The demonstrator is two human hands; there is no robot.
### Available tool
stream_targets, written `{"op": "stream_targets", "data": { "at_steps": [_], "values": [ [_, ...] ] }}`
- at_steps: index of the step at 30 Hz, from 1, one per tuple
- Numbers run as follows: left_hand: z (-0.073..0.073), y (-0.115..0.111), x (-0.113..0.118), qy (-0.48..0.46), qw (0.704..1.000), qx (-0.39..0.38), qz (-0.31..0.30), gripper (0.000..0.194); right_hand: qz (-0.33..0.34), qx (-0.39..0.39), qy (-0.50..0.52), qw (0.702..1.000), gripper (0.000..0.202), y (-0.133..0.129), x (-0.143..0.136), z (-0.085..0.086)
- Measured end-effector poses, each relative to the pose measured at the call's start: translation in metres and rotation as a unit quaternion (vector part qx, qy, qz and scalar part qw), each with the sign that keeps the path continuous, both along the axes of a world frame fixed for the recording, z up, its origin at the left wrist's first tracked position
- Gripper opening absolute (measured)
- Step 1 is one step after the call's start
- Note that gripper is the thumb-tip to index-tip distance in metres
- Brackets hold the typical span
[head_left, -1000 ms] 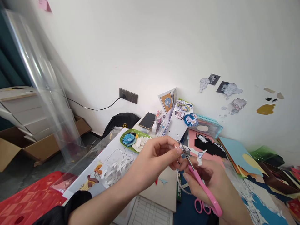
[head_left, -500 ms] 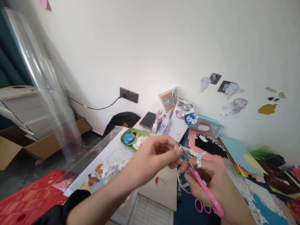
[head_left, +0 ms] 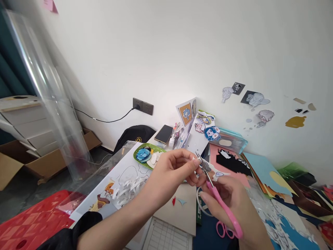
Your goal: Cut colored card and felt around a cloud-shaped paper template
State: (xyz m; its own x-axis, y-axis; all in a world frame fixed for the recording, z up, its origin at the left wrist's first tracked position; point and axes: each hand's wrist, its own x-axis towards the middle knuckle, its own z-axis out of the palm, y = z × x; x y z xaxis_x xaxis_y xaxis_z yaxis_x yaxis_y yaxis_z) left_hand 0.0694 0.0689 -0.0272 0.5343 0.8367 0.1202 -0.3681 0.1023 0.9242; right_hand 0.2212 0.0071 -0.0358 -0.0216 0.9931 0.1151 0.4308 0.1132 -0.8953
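Observation:
My left hand [head_left: 179, 168] pinches a small white paper cutout [head_left: 220, 174] with printed drawings between thumb and fingers. Wrapped round the pink handle of a pair of scissors [head_left: 221, 200] is my right hand [head_left: 235, 196]. The blades are slightly apart and cross the paper right beside my left fingertips. Part of the paper stretches over toward my right fingers. Below both hands, a small red scrap [head_left: 173, 200] and a light blue scrap [head_left: 181, 201] lie on a pale board [head_left: 179, 218]. Pink loops of another handle [head_left: 225, 230] show under my right hand.
A green tray [head_left: 134, 154] holds blue and white paper pieces, with white strips [head_left: 130, 191] in front. A phone [head_left: 163, 134] lies farther back. Coloured sheets [head_left: 267, 170] and a clear pouch [head_left: 234, 140] are at right. A red stool [head_left: 39, 218] stands at left.
The scissors and my right hand have shifted slightly left and up. The paper has tilted, so more of its printed side shows. My left hand keeps its pinch.

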Motion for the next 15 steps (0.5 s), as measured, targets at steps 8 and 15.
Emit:
{"op": "stream_targets", "data": {
  "at_steps": [8, 15],
  "values": [
    [0.004, 0.004, -0.008, 0.06, 0.997, 0.034, 0.037, 0.02, 0.055, -0.079, 0.022, 0.995, 0.015, -0.008, 0.009, 0.012],
    [0.008, 0.002, -0.014, 0.106, 0.991, 0.062, 0.061, 0.021, -0.021, -0.132, 0.008, 0.991, 0.021, -0.03, 0.013, 0.019]
  ]
}}
